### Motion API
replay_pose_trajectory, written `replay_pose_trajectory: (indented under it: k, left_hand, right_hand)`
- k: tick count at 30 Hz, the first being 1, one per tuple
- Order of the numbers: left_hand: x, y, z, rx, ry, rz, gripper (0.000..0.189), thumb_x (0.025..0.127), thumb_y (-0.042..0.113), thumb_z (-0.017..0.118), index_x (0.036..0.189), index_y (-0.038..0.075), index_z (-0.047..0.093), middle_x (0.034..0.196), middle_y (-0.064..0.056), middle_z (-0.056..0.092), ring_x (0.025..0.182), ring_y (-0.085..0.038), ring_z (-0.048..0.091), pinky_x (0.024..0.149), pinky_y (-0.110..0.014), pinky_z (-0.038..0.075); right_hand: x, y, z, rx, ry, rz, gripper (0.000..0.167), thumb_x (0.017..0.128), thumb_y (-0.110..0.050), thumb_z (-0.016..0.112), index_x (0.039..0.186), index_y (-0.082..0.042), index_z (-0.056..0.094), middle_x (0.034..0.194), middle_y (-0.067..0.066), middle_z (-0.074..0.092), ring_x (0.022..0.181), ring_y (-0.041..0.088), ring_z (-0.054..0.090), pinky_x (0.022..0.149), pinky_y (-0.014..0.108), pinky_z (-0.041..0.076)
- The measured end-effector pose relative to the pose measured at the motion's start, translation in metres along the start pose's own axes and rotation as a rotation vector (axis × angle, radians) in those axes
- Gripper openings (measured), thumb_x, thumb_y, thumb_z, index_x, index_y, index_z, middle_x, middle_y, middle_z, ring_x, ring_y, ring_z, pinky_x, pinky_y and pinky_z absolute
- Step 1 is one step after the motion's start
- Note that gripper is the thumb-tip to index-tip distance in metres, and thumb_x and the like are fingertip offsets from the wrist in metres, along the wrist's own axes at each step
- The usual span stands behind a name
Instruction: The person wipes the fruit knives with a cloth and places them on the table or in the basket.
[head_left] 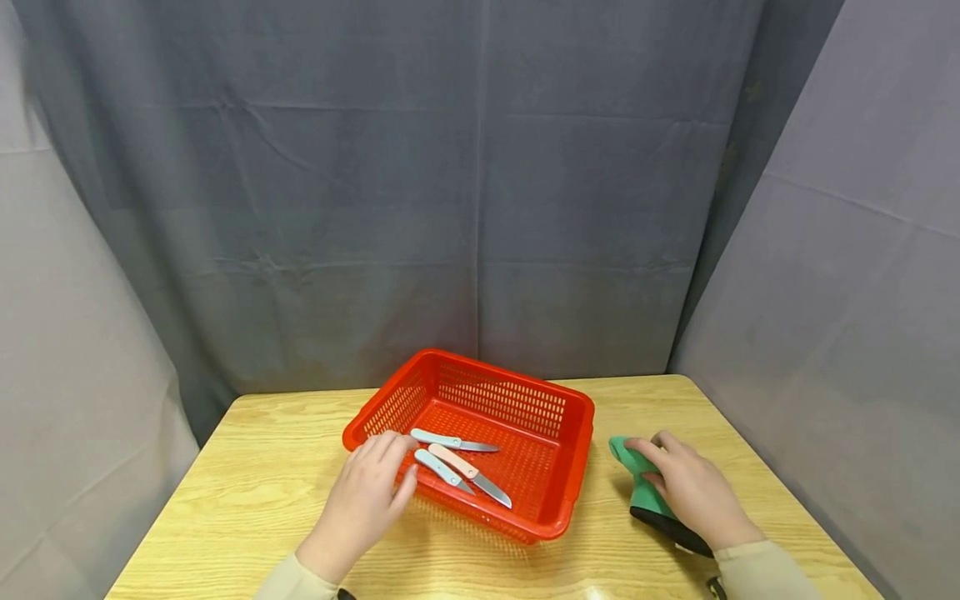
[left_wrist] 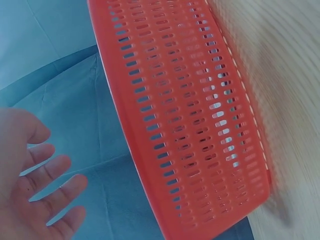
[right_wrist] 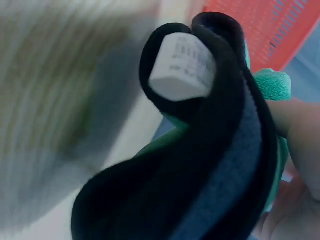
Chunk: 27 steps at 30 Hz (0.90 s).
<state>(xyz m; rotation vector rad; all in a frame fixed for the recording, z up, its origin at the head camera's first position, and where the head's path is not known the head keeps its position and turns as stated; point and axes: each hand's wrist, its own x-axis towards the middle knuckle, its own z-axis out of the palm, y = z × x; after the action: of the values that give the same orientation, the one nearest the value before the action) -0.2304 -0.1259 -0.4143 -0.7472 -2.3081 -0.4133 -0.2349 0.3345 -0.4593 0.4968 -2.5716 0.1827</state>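
My right hand (head_left: 693,487) pinches a green glove (head_left: 647,487) with a black cuff, right of the basket and close over the table. In the right wrist view, the cuff (right_wrist: 225,145) gapes toward the camera, showing a white label (right_wrist: 182,65) inside. Fingers spread and holding nothing, my left hand (head_left: 367,492) hovers by the near left rim of the red plastic basket (head_left: 577,467). Inside lie three small knives: a pale blue-handled knife (head_left: 438,438) at the back, a pink-handled knife (head_left: 457,462), and another pale blue-handled knife (head_left: 438,469) nearest me.
The basket stands slightly turned on a light wooden table (head_left: 247,475). A grey curtain (head_left: 360,208) hangs behind the table, with paler cloth (head_left: 840,317) along the right and more on the left.
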Motion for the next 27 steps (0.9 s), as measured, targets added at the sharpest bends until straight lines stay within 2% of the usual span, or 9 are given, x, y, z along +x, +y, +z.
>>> replay_pose_trajectory:
  k: [8,18,27]
  left_hand:
    - [0.0,0.003,0.0,0.002,0.009,0.017,0.025,0.087,0.014,0.073,0.111,0.012,0.067,0.1,0.001,0.065,0.094,-0.02,0.064,0.083,-0.041,0.055]
    - [-0.001,0.01,-0.003,0.011,-0.008,0.034,0.026,0.086,0.014,0.074,0.111,0.013,0.067,0.102,0.001,0.067,0.097,-0.02,0.064,0.087,-0.042,0.055]
    - [-0.005,0.013,-0.002,0.019,-0.008,0.053,0.024,0.085,0.015,0.074,0.108,0.014,0.066,0.099,0.004,0.065,0.097,-0.018,0.063,0.083,-0.039,0.054]
  right_hand:
    - [-0.005,0.0,0.016,0.0,-0.089,0.014,0.057,0.076,-0.008,0.09,0.125,-0.026,0.066,0.095,-0.004,0.056,0.072,0.009,0.05,0.058,0.029,0.048]
    - [-0.013,-0.001,0.027,0.009,-0.127,0.04,0.057,0.075,-0.011,0.09,0.125,-0.027,0.067,0.096,-0.006,0.054,0.073,0.009,0.051,0.059,0.03,0.049]
    - [-0.015,-0.001,0.03,0.029,-0.172,0.061,0.057,0.076,-0.01,0.089,0.127,-0.024,0.066,0.097,-0.001,0.056,0.075,0.014,0.056,0.064,0.037,0.054]
